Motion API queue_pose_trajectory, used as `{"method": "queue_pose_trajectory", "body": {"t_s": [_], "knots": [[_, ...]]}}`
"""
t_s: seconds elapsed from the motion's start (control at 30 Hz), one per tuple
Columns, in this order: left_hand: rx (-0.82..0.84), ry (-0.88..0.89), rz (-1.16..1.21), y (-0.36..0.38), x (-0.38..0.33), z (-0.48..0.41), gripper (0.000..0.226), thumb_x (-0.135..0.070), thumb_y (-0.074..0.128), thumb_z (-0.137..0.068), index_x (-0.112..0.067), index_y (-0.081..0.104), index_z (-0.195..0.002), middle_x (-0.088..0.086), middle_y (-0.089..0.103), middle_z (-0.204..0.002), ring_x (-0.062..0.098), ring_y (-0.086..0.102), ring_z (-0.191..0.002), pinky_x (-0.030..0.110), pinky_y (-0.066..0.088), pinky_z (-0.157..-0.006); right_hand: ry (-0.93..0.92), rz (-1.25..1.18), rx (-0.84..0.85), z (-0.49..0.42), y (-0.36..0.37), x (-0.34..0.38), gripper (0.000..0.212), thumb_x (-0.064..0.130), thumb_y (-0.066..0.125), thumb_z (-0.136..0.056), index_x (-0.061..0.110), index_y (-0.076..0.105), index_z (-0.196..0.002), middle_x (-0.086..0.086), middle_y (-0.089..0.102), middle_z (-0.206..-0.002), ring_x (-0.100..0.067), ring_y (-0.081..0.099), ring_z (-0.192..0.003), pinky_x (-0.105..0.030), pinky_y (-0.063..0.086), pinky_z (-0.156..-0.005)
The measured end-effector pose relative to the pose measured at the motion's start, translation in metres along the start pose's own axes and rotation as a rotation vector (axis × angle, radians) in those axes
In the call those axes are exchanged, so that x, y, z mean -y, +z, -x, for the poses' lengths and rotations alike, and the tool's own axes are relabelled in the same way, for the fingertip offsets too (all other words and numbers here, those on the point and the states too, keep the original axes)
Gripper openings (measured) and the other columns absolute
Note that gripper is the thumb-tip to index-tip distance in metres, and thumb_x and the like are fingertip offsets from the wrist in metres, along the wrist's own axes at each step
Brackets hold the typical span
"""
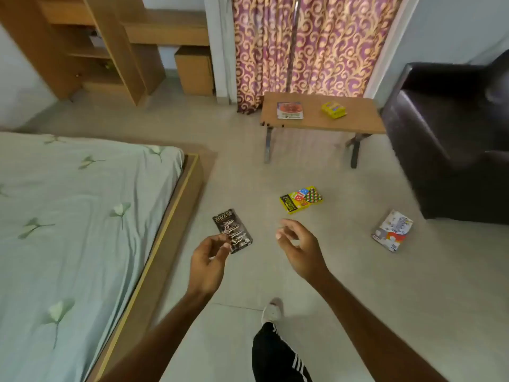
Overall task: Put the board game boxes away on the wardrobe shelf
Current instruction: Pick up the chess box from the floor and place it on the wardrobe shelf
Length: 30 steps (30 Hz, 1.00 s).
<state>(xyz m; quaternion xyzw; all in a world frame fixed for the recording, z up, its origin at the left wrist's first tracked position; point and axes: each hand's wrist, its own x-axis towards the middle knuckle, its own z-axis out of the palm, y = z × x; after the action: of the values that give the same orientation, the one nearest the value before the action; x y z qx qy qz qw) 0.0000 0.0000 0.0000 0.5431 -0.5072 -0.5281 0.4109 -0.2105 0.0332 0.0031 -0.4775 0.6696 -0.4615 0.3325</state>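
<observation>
Three game boxes lie on the tiled floor: a black chess box [230,224] by the bed's corner, a yellow box [301,199] with coloured boards in the middle, and a white box [392,230] near the armchair. A flat box with a red picture [289,110] and a small yellow box [333,109] rest on the low wooden table [358,125]. My left hand [206,260] hovers in front of the chess box, fingers loosely curled and holding nothing. Held out over the floor, my right hand [300,246] is also empty, its fingers apart.
A bed [82,216] with a green sheet fills the left side. A dark armchair [454,147] stands at the right. A wooden shelf unit [91,51] is at the back left, and a patterned curtain [316,42] hangs behind the table. My foot [272,310] is on the floor below.
</observation>
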Motion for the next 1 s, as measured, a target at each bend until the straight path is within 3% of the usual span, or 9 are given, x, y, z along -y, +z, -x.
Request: {"method": "queue_pose_trajectory", "body": {"t_s": [0.17,0.3,0.5,0.6,0.7,0.9,1.0], "knots": [[-0.094,-0.119,-0.059,0.005,0.026,-0.106,0.015,-0.014,0.062,-0.091,-0.027,0.067,-0.096,-0.002,0.072,-0.098,0.016,0.067,-0.099,0.035,0.053,-0.091,0.125,0.063,0.159,-0.119,0.038,-0.022,0.027,0.021,0.064,-0.088,0.021,0.062,-0.115,0.007,0.069,-0.096,0.006,0.06,-0.089,-0.003,0.042,-0.076],[-0.179,-0.221,-0.104,0.006,0.04,-0.195,0.015,-0.018,0.062,-0.092,-0.031,0.066,-0.099,-0.006,0.071,-0.101,0.011,0.066,-0.099,0.03,0.053,-0.087,0.162,0.119,0.272,-0.221,0.081,-0.039,0.022,0.017,0.064,-0.087,0.023,0.063,-0.108,0.013,0.068,-0.088,0.009,0.061,-0.08,-0.002,0.042,-0.072],[-0.198,-0.354,-0.174,0.003,0.103,-0.342,0.016,-0.02,0.06,-0.092,-0.02,0.067,-0.106,-0.007,0.071,-0.097,0.011,0.066,-0.093,0.024,0.053,-0.079,0.224,0.201,0.392,-0.357,0.161,-0.101,0.025,0.018,0.063,-0.087,0.021,0.062,-0.112,0.006,0.069,-0.093,0.002,0.063,-0.083,-0.006,0.045,-0.072],[-0.159,-0.437,-0.245,0.002,0.17,-0.434,0.017,-0.022,0.059,-0.091,-0.022,0.066,-0.107,-0.01,0.069,-0.098,0.006,0.065,-0.092,0.021,0.051,-0.077,0.28,0.253,0.468,-0.426,0.219,-0.169,0.031,0.026,0.061,-0.088,0.021,0.06,-0.118,0.007,0.069,-0.101,0.001,0.063,-0.087,-0.007,0.045,-0.074],[-0.112,-0.535,-0.306,0.002,0.249,-0.512,0.018,-0.027,0.057,-0.09,-0.025,0.065,-0.107,-0.009,0.069,-0.101,0.008,0.064,-0.092,0.027,0.052,-0.08,0.375,0.281,0.509,-0.478,0.273,-0.249,0.031,0.021,0.063,-0.089,0.02,0.059,-0.12,0.004,0.066,-0.104,0.001,0.063,-0.088,-0.003,0.044,-0.068],[-0.077,-0.804,-0.348,0.016,0.442,-0.609,0.029,-0.031,0.059,-0.087,-0.023,0.06,-0.115,-0.001,0.067,-0.107,0.014,0.064,-0.093,0.029,0.052,-0.08,0.572,0.369,0.604,-0.545,0.367,-0.436,0.036,0.027,0.06,-0.091,0.021,0.053,-0.126,-0.002,0.065,-0.115,-0.018,0.064,-0.094,-0.031,0.053,-0.081],[-0.037,-0.965,-0.333,0.034,0.55,-0.635,0.049,-0.033,0.065,-0.083,-0.018,0.05,-0.128,0.007,0.06,-0.123,0.025,0.063,-0.106,0.044,0.054,-0.091,0.612,0.399,0.649,-0.565,0.411,-0.534,0.028,0.029,0.059,-0.088,0.026,0.053,-0.115,0.004,0.065,-0.112,-0.017,0.066,-0.091,-0.037,0.056,-0.078]]}}
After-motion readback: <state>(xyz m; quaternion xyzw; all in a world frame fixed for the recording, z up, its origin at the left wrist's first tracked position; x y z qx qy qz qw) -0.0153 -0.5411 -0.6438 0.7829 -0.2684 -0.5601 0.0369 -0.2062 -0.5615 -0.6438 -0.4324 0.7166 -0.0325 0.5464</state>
